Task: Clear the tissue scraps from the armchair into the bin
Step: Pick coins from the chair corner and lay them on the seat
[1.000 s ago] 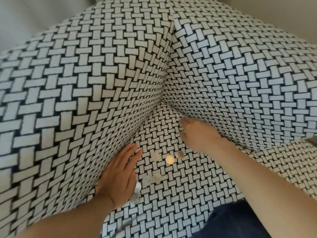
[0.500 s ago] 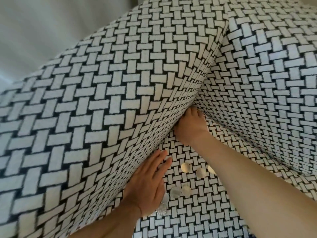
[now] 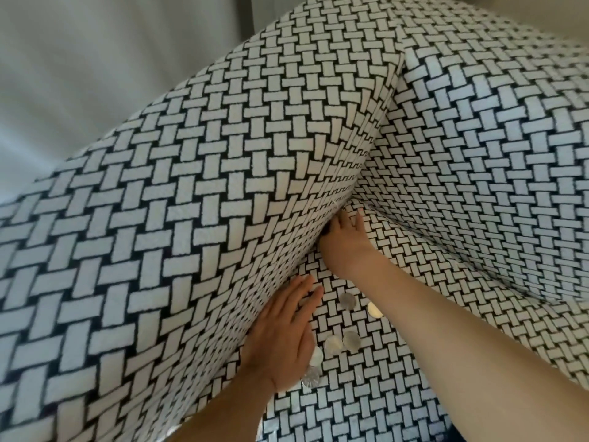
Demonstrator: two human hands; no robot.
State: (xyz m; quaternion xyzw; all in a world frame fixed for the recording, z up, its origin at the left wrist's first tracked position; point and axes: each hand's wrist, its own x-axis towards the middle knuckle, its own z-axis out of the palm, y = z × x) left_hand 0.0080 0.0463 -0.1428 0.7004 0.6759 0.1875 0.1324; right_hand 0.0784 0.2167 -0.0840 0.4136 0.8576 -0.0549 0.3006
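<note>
Armchair seat (image 3: 366, 397): six shiny discs (image 3: 351, 341); left hand (image 3: 280, 339) flat, right hand (image 3: 345, 247) unclear.

The right hand (image 3: 345, 242) has moved left across the seat (image 3: 366, 393). A second ago it lay near the back cushion (image 3: 478, 154); now it sits in the far corner, against the inner side of the armrest (image 3: 191, 218). Its fingertips (image 3: 341, 216) reach into the gap where armrest and seat meet. The forearm (image 3: 462, 339) has swung with it and now crosses the upper row of silver discs (image 3: 346, 300): one shows whole, one is half covered, and the third is hidden. The view has turned left, so the armrest fills more of it and less of the back cushion shows.
</note>
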